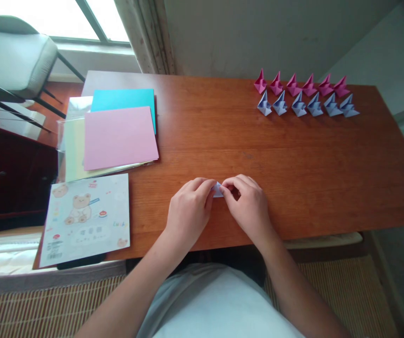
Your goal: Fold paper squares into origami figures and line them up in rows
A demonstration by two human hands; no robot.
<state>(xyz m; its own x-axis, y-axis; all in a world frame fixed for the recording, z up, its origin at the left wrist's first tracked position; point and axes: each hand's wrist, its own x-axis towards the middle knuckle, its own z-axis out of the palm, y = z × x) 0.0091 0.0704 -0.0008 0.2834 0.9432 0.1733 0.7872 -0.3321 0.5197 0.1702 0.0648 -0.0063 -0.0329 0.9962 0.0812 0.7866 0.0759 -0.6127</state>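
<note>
A small piece of pale bluish folded paper [218,190] is pinched between my two hands, just above the near part of the wooden table. My left hand [190,203] grips its left side with thumb and fingertips. On the other side my right hand [246,203] pinches its right edge, fingers curled. Most of the paper is hidden by my fingers, so its full shape does not show. At the far right stand folded paper figures in two rows: several pink ones [292,86] behind, several pale blue-grey ones [298,105] in front.
On the table [202,136], to the left, lie pink sheets [120,138], a turquoise sheet [124,99] and pale yellow paper in clear sleeves. Nearer is a pad with a bear print [89,218]. A chair [15,56] stands by the window, beyond the table's left edge.
</note>
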